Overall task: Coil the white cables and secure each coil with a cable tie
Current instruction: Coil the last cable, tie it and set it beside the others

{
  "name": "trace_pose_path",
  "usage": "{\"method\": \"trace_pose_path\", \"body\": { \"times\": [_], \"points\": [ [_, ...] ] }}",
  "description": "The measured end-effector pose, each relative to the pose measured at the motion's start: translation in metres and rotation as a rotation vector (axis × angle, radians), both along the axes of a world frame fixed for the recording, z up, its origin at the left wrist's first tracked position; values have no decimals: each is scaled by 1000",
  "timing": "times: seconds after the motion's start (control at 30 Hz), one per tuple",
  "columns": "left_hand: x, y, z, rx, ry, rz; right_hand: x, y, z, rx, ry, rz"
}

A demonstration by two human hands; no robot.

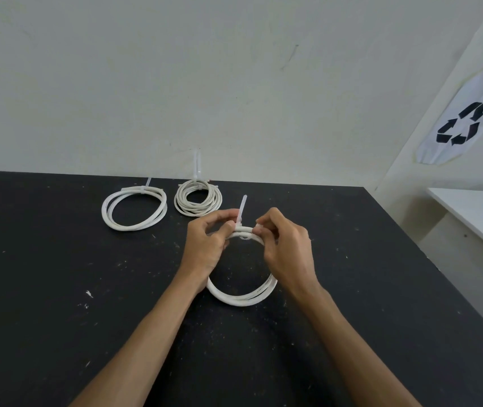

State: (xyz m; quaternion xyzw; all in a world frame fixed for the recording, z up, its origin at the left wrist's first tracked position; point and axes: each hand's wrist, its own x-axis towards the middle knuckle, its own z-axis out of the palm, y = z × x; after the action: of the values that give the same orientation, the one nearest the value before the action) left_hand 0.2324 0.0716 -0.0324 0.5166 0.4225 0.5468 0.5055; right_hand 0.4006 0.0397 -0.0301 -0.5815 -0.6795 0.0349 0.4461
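From the head view, the near coil (pixel 241 298) lies flat on the dark surface (pixel 58 289) between both wrists. At its far edge the left hand (pixel 208 242) pinches the cable tie (pixel 242 208), whose free tail stands nearly upright, tilted slightly right. The right hand (pixel 286 245) pinches the coil's strands just beside the tie. The left hand is nearer the tail, so tightening likely means pulling up along it. Two tied coils, one wide (pixel 134 208) and one tight (pixel 197 198), rest farther back on the left
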Motion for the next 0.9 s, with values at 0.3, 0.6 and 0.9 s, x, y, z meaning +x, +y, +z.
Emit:
{"method": "trace_pose_path", "body": {
  "times": [0.3,0.6,0.9],
  "points": [
    [-2,1,-4,3,11,20,-2,-1,4,51,-228,-17],
    [-1,0,-5,-75,18,50,-8,0,-3,78,-276,-16],
    [0,3,1,-81,67,-1,-21,0,-16,136,157,39]
  ]
}}
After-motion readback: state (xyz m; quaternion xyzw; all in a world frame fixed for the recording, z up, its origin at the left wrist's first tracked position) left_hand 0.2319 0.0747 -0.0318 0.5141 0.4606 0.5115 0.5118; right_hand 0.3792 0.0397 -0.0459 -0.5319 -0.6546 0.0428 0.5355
